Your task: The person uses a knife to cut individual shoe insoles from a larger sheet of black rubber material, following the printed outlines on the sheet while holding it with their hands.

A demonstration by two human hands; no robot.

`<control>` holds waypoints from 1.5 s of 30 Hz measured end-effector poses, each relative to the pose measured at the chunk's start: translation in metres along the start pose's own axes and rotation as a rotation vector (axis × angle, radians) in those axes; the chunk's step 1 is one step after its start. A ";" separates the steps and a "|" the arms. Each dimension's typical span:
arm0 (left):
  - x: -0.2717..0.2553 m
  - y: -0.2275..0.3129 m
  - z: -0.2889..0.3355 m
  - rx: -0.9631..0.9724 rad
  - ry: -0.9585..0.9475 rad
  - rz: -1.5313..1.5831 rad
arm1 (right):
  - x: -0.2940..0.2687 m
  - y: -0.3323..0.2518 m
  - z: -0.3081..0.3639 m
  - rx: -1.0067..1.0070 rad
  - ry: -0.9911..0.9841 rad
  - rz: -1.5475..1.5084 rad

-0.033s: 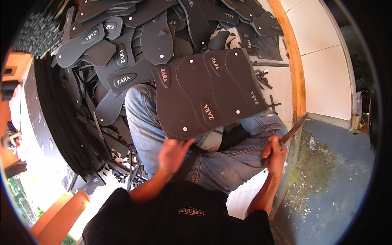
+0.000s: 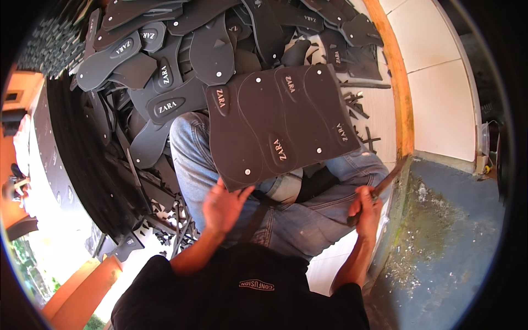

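Note:
A black foam sheet [image 2: 286, 121], marked with sole-shaped outlines and white dots, lies across my bent knees. My left hand [image 2: 223, 210] is at its lower left corner. The fingers and thumb are apart on either side of that corner, and their tips touch or nearly touch the edge. On the right, my right hand [image 2: 365, 213] is closed round the handle of a knife [image 2: 391, 177]. The dark blade points up and to the right, away from the sheet. Part of the handle is hidden in my fist.
Cut black sole pieces [image 2: 212, 55] lie heaped beyond the sheet. A tall stack of black sheets [image 2: 91, 159] stands at the left. Thin offcut strips [image 2: 357, 104] lie on the pale floor right of the sheet. An orange-brown wooden edge [image 2: 404, 110] borders a blue-grey floor [image 2: 451, 236].
My left hand has shifted slightly left and up against the sheet's corner, its fingers opening out. The right hand and knife have moved a little left and down. The sheet has barely shifted.

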State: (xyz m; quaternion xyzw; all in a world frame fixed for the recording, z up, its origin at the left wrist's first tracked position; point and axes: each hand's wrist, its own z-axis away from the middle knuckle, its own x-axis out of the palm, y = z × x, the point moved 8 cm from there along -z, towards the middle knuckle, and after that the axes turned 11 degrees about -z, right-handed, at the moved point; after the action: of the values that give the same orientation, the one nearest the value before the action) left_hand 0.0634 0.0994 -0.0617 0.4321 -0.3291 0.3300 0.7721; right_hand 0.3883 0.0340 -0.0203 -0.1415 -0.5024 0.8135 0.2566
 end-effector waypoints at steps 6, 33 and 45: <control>-0.033 0.008 -0.037 -0.282 0.278 -0.482 | 0.089 0.060 0.052 0.194 -0.336 0.089; 0.016 -0.032 0.030 -0.346 0.423 -0.389 | 0.066 0.080 0.114 0.125 -0.274 0.536; 0.004 -0.029 0.033 -0.377 0.361 -0.450 | 0.080 0.091 0.100 0.102 -0.258 0.599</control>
State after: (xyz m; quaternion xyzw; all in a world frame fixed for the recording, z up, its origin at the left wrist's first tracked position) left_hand 0.0819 0.0594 -0.0580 0.2781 -0.1387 0.1557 0.9376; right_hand 0.2484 -0.0294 -0.0537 -0.1658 -0.4255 0.8881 -0.0529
